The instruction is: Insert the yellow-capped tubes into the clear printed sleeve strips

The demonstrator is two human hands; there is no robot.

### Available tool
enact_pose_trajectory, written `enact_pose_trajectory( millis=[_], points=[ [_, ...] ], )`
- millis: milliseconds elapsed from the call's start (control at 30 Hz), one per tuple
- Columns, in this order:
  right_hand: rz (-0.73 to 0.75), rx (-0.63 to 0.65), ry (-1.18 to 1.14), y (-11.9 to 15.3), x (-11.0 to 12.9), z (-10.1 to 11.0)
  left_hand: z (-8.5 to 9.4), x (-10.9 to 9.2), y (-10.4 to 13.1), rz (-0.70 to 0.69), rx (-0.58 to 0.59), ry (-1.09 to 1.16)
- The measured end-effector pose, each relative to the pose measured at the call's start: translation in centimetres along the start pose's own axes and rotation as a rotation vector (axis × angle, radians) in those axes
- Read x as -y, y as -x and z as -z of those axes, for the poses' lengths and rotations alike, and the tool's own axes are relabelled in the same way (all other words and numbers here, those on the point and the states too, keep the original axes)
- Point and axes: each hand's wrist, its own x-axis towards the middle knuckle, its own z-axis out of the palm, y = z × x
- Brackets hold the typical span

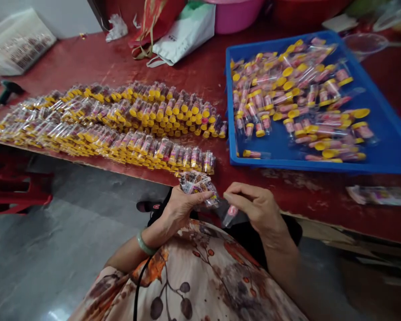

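My left hand (182, 203), with a pale green bangle at its wrist, is closed round a bunch of printed plastic wrappers (198, 183). Just right of it, my right hand (255, 203) pinches a small clear tube with a pink label (231, 213), its clear end pointing down. The tube hangs near the wrappers, over my lap. Beyond my hands lie long stacked rows of wrapped tubes with yellow caps (187, 156). To the right, a blue tray (384, 154) holds a loose heap of similar tubes with yellow caps and pink labels.
The red table (96, 58) bears a white bag (187, 33), a pink basin (235, 15) and a printed box (20, 42) at the back. A stack of flat wrappers (379, 195) lies near the right front edge. A red stool (16, 183) stands at the lower left.
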Motion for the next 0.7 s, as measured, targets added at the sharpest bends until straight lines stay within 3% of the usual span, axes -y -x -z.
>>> enact_pose_trajectory(
  millis=[67,200,367,500,700],
  points=[
    [-0.003,-0.054,-0.089,0.9,-0.7,1.0,-0.2,0.0,-0.2,-0.016,-0.044,0.022],
    [0.090,-0.013,-0.248,2.9,-1.6,2.3,-0.4,0.2,-0.3,-0.037,-0.094,0.045],
    [0.201,-0.053,-0.235,4.3,-1.0,1.5,-0.8,0.4,-0.3,-0.029,-0.067,0.060],
    [0.287,-0.194,-0.098,4.3,-0.8,0.5,-1.0,0.3,-0.2,0.028,-0.032,0.058],
    [0.566,-0.446,0.357,4.7,-0.6,-0.9,-1.2,0.2,0.4,0.021,-0.028,0.092]
  ],
)
